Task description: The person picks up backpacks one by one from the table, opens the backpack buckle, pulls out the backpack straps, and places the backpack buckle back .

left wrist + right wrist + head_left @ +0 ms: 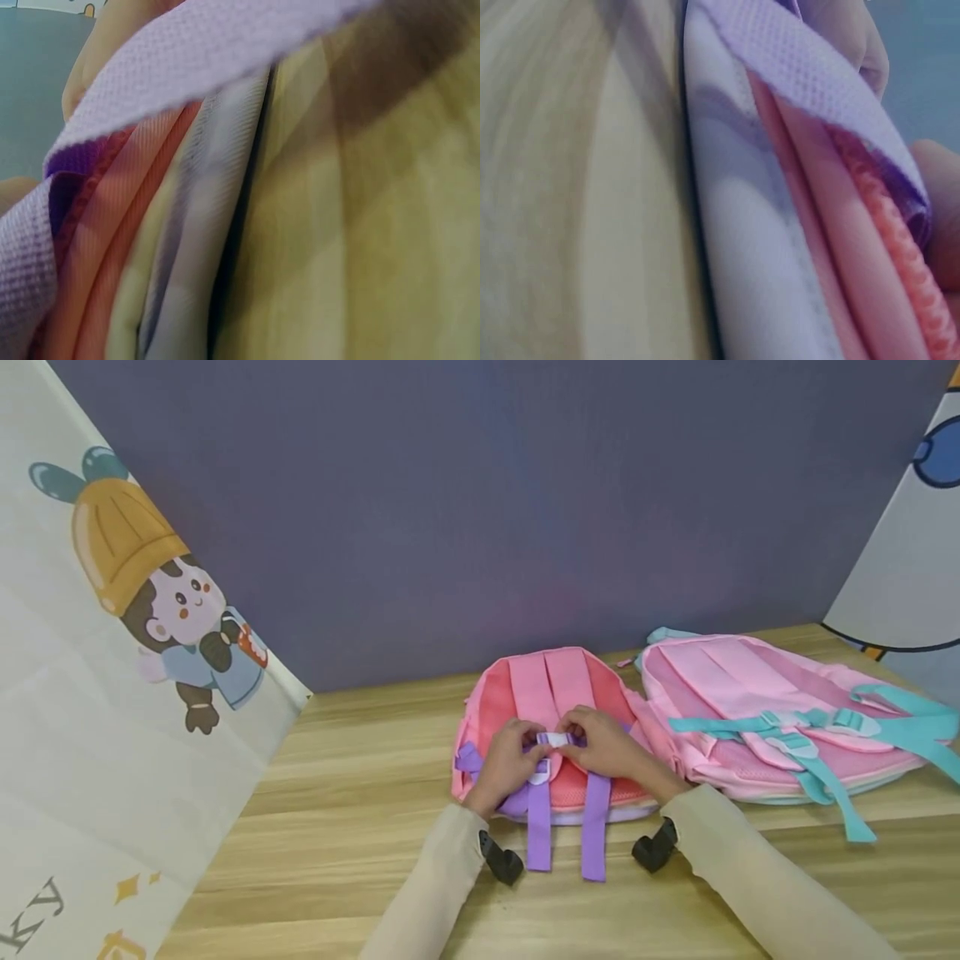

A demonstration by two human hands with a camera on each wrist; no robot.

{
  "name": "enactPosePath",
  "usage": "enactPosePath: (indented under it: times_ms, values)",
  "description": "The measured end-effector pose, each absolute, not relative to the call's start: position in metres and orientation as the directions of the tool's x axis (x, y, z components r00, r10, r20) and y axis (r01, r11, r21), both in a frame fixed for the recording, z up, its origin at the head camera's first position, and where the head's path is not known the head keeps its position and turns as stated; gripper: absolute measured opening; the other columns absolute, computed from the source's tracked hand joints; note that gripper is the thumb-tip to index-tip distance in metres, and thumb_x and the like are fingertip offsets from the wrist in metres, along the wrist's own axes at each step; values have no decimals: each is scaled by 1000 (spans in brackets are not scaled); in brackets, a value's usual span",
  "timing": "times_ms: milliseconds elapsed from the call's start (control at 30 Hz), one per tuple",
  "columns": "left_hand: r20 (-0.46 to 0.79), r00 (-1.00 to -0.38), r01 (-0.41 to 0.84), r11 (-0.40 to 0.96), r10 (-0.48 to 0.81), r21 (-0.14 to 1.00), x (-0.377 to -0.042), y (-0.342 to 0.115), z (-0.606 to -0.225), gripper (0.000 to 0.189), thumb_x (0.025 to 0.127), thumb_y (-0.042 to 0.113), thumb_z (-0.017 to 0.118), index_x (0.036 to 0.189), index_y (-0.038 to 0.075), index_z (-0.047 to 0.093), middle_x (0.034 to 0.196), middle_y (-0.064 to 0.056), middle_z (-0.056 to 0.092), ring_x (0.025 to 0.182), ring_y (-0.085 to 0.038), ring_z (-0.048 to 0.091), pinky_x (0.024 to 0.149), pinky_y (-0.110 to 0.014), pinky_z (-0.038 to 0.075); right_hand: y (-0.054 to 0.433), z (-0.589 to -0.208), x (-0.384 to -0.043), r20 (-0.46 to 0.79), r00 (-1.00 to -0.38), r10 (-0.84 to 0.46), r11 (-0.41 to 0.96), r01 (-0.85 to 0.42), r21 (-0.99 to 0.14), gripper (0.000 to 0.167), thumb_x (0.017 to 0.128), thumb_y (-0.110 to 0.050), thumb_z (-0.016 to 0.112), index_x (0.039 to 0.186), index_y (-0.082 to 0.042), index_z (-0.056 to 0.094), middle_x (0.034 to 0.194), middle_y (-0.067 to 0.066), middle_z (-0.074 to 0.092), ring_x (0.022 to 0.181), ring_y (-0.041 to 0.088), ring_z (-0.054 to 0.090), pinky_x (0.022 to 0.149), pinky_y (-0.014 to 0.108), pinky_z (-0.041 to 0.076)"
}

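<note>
A coral-pink backpack (491,697) lies on the table with its shoulder straps facing up. Across those straps runs a purple chest strap with a white buckle (555,739) in its middle. My left hand (506,764) pinches the buckle's left end, while my right hand (606,747) grips the right end between thumb and fingers. The buckle halves look joined, though fingertips cover both ends. Two purple webbing tails (539,835) hang over the bag's near edge. Purple webbing (187,64) crosses close in the left wrist view; in the right wrist view, similar webbing (817,71) partly hides the fingers.
To the right, against the coral bag, lies a light-pink backpack (720,693) with turquoise straps (911,727) spread over it. Both rest on a wood-grain table (337,802). A dark panel (480,527) stands behind, with a printed white sheet (75,710) at the left.
</note>
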State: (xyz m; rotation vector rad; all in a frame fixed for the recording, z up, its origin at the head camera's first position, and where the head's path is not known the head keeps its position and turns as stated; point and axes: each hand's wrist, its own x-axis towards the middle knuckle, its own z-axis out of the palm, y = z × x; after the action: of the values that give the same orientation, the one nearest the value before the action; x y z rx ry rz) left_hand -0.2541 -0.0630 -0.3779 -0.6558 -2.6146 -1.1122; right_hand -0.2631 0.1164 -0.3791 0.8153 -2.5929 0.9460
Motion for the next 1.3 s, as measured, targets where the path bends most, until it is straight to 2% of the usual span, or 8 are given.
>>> enactPosePath:
  times_ms: [500, 833, 1000, 1300]
  values:
    - [379, -867, 497, 610, 323, 617, -255, -63, -381, 19, 86, 9, 68, 103, 0, 69, 91, -11, 63, 82, -18, 58, 73, -23, 46, 118, -379, -262, 384, -823, -418, 635, -567, -524, 14, 81, -12, 72, 91, -7, 63, 82, 1, 57, 74, 12, 49, 69, 29, 43]
    - [383, -869, 495, 592, 314, 636, -255, -64, -381, 25, 84, 8, 70, 108, -1, 68, 90, -12, 64, 81, -18, 59, 72, -22, 46, 118, -382, -261, 428, -799, -421, 622, -598, -505, 13, 80, -10, 72, 90, -8, 64, 82, 1, 58, 75, 12, 50, 70, 30, 45]
    - [377, -874, 485, 590, 307, 645, -251, -65, -385, 24, 84, 9, 71, 105, 0, 68, 86, -10, 64, 78, -15, 58, 71, -21, 46, 118, -388, -258, 439, -785, -437, 609, -617, -498, 12, 82, -11, 72, 89, -7, 63, 81, 1, 57, 73, 11, 49, 68, 28, 44]
    - [382, -875, 481, 610, 297, 629, -253, -63, -382, 21, 85, 11, 70, 103, 2, 69, 89, -9, 63, 81, -15, 57, 73, -22, 46, 119, -383, -260, 435, -791, -430, 621, -609, -493, 12, 82, -10, 70, 91, -6, 62, 82, 1, 56, 75, 13, 49, 70, 29, 45]
